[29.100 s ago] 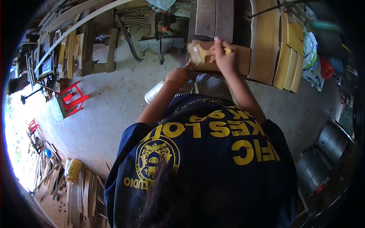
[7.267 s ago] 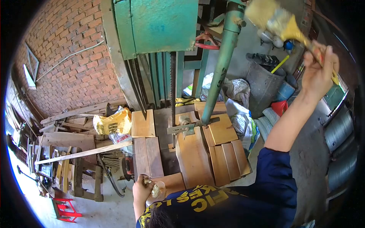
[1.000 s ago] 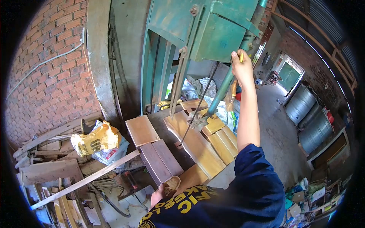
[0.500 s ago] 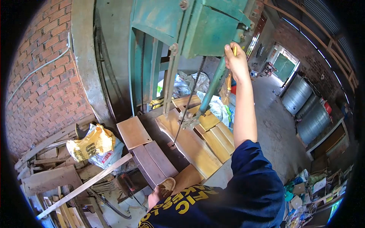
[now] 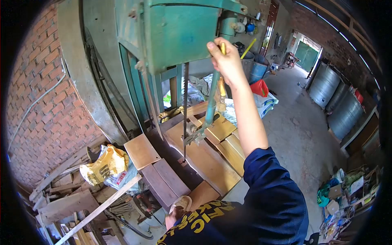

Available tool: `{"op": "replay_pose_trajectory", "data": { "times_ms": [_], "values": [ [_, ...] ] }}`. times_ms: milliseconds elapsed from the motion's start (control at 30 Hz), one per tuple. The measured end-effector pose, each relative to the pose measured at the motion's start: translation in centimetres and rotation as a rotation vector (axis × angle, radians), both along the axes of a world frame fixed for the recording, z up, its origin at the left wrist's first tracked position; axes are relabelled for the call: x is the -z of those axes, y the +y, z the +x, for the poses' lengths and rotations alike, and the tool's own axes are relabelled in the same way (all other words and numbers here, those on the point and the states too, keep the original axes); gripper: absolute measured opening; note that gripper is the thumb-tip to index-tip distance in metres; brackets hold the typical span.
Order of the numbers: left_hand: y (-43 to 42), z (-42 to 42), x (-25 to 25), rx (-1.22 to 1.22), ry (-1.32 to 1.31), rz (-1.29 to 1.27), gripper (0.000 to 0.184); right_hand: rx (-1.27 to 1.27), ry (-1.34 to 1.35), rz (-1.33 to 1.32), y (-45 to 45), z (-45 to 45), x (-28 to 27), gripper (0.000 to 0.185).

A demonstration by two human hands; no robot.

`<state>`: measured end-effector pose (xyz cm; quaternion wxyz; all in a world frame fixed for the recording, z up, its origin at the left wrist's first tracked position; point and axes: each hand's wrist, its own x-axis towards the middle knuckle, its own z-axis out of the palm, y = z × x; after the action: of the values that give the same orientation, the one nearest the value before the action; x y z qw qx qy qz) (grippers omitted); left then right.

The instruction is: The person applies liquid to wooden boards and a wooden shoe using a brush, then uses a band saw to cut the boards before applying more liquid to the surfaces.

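My right hand (image 5: 226,57) is raised beside the green machine housing (image 5: 181,34), its fingers closed round the yellow handle of a brush (image 5: 221,92). The brush hangs bristles down in front of the slanted green post. Low in the view, my left hand (image 5: 172,216) holds a small round cup (image 5: 183,202) at the near end of the boards; my shirt hides part of that hand. Two dark boards (image 5: 165,181) lie by the cup, with a light square board (image 5: 141,151) beyond them. A long wavy-edged board (image 5: 208,157) lies right of the upright saw blade (image 5: 185,110).
A yellow and white sack (image 5: 107,166) and a long pale strip of wood (image 5: 102,208) are at the left, among scrap wood. Metal drums (image 5: 345,104) stand at the right. A blue barrel (image 5: 258,68) and a red bag (image 5: 259,87) are behind my right arm.
The view has turned, so the machine housing appears further left and more upright. My right hand, still holding the brush, appears further left. My left hand still holds the cup.
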<state>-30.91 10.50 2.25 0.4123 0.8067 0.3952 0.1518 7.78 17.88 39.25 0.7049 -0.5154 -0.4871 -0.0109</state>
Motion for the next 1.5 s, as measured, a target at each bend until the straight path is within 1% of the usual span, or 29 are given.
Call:
{"op": "replay_pose_trajectory", "data": {
  "times_ms": [33,67,100,133,167,233,267,333,367,433,467,533,600,667,767,800,833,900,933,967,1033,1067,1133,1167,1233,1333,1433,1467,1500],
  "values": [
    [-0.1,0.4,0.8,0.003,0.01,0.011,0.042,0.017,0.005,0.016,0.1,0.1,0.1,0.02],
    [-0.2,0.7,2.4,0.029,-0.044,0.032,0.041,0.025,0.006,0.005,0.1,0.5,0.3,0.022],
    [-0.3,1.3,2.4,0.054,-0.097,0.054,0.041,0.032,0.007,-0.006,0.1,0.8,0.5,0.027],
    [-0.5,1.8,2.3,0.057,-0.081,0.065,0.039,0.022,0.016,-0.018,0.0,0.9,0.6,0.028],
    [-0.6,2.4,2.1,0.077,-0.131,0.107,0.037,0.011,-0.024,0.01,0.0,1.2,0.9,0.027],
    [-0.8,3.7,0.5,0.076,-0.082,0.136,0.035,-0.087,0.024,0.086,-0.5,1.9,1.1,0.02],
    [-0.8,4.1,0.5,0.073,-0.072,0.152,0.035,-0.091,0.033,0.102,-1.0,2.6,0.9,0.02],
    [-0.8,4.8,0.8,0.125,-0.02,0.157,0.026,-0.108,0.114,0.17,-2.4,4.5,0.4,0.013],
    [-0.8,5.2,0.9,0.109,-0.006,0.19,0.025,-0.116,0.139,0.192,-3.0,5.5,-0.1,0.01],
    [-0.8,5.8,0.7,0.075,-0.102,0.19,0.029,-0.082,0.132,0.252,-3.5,7.7,-1.1,0.011],
    [-0.9,6.2,0.6,0.064,-0.093,0.206,0.029,-0.052,0.125,0.28,-3.7,8.5,-1.8,0.012],
    [-1.8,7.5,-1.0,-0.081,-0.057,0.227,0.032,0.037,0.066,0.274,-3.9,10.4,-3.3,0.014],
    [-2.2,8.2,-1.3,-0.132,0.0,0.233,0.033,0.049,0.031,0.299,-3.8,11.9,-4.7,0.013],
    [-2.5,9.0,-1.3,-0.182,0.09,0.226,0.036,0.119,-0.183,0.36,-3.3,12.8,-5.9,0.021],
    [-2.5,9.9,-1.2,-0.209,0.086,0.286,0.036,-0.013,-0.231,0.412,-3.5,12.5,-8.2,0.015],
    [-2.7,10.2,-0.7,-0.236,0.01,0.313,0.035,-0.042,-0.228,0.347,-3.0,13.0,-8.6,0.032],
    [-2.8,10.3,-0.3,-0.252,0.011,0.316,0.035,-0.058,-0.226,0.351,-2.6,13.5,-8.9,0.032],
    [-3.0,10.6,-0.1,-0.282,0.048,0.35,0.035,-0.302,-0.278,0.367,-2.2,14.1,-9.6,0.034],
    [-3.1,10.8,-0.1,-0.306,0.065,0.366,0.034,-0.425,-0.224,0.325,-2.4,14.1,-10.0,0.039],
    [-3.3,11.0,-0.1,-0.32,0.068,0.368,0.034,-0.439,-0.221,0.329,-2.7,13.9,-10.2,0.039],
    [-3.4,11.4,0.0,-0.362,0.054,0.37,0.034,-0.549,-0.173,0.201,-3.0,13.9,-10.5,0.04],
    [-3.5,11.6,-0.1,-0.373,0.057,0.374,0.034,-0.56,-0.172,0.207,-2.4,14.1,-10.5,0.04],
    [-3.7,12.2,-1.3,-0.382,0.088,0.249,0.031,-0.649,-0.268,0.354,-1.2,14.3,-10.5,0.036],
    [-3.7,12.5,-1.8,-0.388,0.091,0.252,0.031,-0.655,-0.266,0.359,-1.0,14.5,-10.5,0.036],
    [-3.7,13.0,-2.7,-0.376,0.13,0.203,0.032,-0.547,-0.27,0.265,-1.2,14.5,-10.7,0.029],
    [-4.0,13.5,-3.3,-0.362,0.178,0.219,0.032,-0.608,-0.277,0.304,-0.4,14.7,-10.8,0.023],
    [-4.0,13.3,-2.4,-0.339,0.181,0.283,0.032,-0.547,-0.348,0.301,-0.8,14.5,-11.0,0.023],
    [-4.2,13.5,-2.2,-0.409,0.114,0.193,0.032,-0.553,-0.353,0.308,-1.1,14.3,-11.0,0.023],
    [-4.3,13.3,-1.7,-0.417,0.112,0.198,0.032,-0.544,-0.312,0.274,-1.4,14.1,-11.0,0.023]
  ]
}}
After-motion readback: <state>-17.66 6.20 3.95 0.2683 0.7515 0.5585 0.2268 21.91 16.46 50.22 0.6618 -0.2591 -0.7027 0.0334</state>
